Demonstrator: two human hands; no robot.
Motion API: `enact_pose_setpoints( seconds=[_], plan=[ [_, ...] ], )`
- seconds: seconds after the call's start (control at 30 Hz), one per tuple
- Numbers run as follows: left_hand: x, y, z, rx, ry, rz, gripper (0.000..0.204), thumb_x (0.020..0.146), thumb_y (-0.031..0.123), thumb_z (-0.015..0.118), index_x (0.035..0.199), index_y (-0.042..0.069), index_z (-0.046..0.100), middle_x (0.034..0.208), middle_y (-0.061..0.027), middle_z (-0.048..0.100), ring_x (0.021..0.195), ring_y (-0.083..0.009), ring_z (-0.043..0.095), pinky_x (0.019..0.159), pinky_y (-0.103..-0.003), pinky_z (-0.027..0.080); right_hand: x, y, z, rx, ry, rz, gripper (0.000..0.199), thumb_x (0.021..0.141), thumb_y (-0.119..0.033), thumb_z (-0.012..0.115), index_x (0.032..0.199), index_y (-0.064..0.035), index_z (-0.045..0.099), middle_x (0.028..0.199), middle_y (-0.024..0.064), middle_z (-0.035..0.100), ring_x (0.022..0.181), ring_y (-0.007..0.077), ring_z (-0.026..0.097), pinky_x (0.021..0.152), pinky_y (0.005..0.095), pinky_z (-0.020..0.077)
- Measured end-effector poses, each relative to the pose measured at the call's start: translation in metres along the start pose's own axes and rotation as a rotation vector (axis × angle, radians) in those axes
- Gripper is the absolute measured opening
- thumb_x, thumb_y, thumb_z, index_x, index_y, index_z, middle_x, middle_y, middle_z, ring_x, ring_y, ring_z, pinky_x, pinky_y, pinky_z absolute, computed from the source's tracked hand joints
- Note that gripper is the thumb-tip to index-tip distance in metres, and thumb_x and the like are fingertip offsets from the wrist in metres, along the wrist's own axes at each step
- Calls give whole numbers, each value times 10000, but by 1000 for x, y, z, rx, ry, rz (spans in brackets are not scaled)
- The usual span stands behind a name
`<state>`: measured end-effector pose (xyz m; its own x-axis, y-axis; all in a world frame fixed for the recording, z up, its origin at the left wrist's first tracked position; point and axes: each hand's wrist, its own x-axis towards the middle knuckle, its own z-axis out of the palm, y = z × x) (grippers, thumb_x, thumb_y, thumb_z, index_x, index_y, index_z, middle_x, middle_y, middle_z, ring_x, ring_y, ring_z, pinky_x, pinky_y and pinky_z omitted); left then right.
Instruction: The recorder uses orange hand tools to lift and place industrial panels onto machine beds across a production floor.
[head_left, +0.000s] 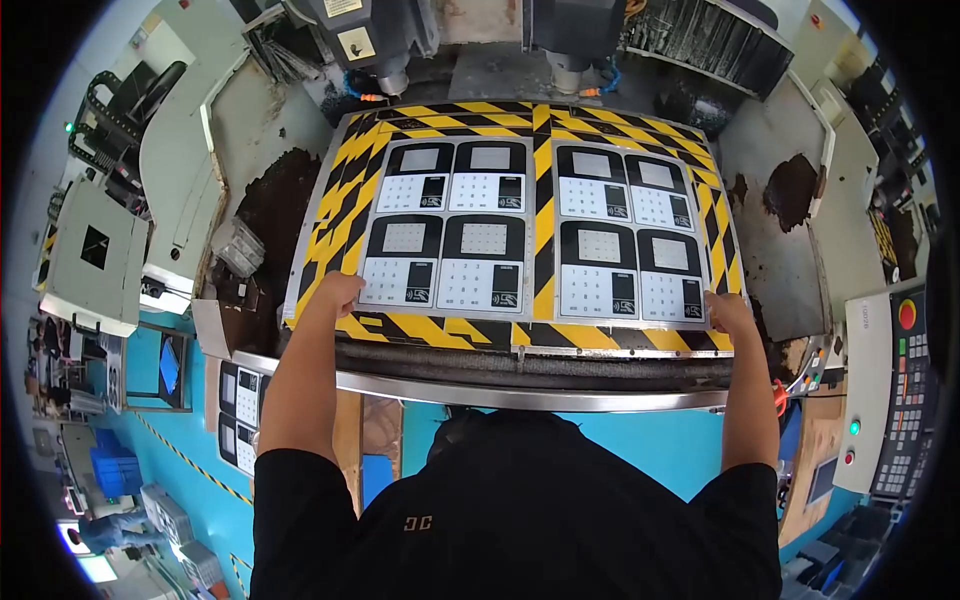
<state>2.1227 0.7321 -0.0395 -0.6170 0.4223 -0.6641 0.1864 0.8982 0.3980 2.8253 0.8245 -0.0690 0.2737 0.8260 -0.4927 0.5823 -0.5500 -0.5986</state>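
Note:
Two flat sheets of printed keypad panels, a left sheet (445,222) and a right sheet (628,230), lie side by side on a machine bed (542,250) covered with yellow-and-black striped tape. Each sheet carries several black-and-white keypad faces. My left hand (342,292) is closed at the near left corner of the left sheet, its curled fingers against the edge. At the near right corner of the right sheet, my right hand (730,312) is also closed, fingertips at the edge. Whether either hand pinches anything is too small to tell.
Two spindle heads (566,75) hang over the bed's far edge. A metal rail (520,395) runs along the front. To the right stands a control panel (905,390) with a red button. More keypad sheets (238,415) lie at lower left, beyond which are blue bins (117,468) and another person (105,530).

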Motion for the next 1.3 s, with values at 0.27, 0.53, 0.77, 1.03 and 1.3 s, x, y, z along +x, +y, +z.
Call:
enact_pose_setpoints(
  seconds=[0.27, 0.53, 0.77, 1.03, 1.3],
  plan=[
    [20, -14, -9, 34, -23, -6, 222, 913, 263, 656, 904, 42, 642, 748, -51, 609, 591, -145, 578, 529, -280, 471, 7, 0, -2, 18, 4, 9, 377, 920, -342, 609, 876, 28, 664, 622, 59, 534, 469, 129, 429, 440, 297, 324],
    [70, -44, -8, -34, -133, 245, 226, 838, 196, 613, 641, 111, 543, 565, -32, 469, 478, -172, 458, 417, -358, 393, 20, 25, -13, 41, 29, -8, 408, 915, -376, 622, 821, 20, 642, 628, 69, 577, 501, 151, 537, 457, 296, 414],
    [42, -19, -6, 3, -115, 136, 237, 901, 223, 608, 725, 73, 554, 575, -31, 484, 433, -156, 486, 377, -305, 324, 27, 31, -19, 213, -13, 70, 490, 899, -435, 660, 739, 27, 621, 602, 93, 561, 432, 183, 466, 439, 340, 354],
    [32, -18, -8, 43, -33, 105, 203, 898, 219, 613, 824, 32, 589, 693, -67, 564, 514, -182, 573, 439, -321, 392, 9, 14, -21, 191, -170, 86, 514, 904, -434, 682, 1050, 56, 628, 810, 96, 601, 656, 160, 593, 585, 261, 506],
    [28, -23, -8, -24, -3, 103, 228, 911, 260, 635, 819, 51, 628, 693, -59, 623, 543, -162, 600, 491, -313, 447, 8, 13, -18, 349, -161, 234, 512, 847, -505, 732, 1070, -51, 651, 848, 62, 650, 687, 175, 624, 658, 315, 540]
  ],
)
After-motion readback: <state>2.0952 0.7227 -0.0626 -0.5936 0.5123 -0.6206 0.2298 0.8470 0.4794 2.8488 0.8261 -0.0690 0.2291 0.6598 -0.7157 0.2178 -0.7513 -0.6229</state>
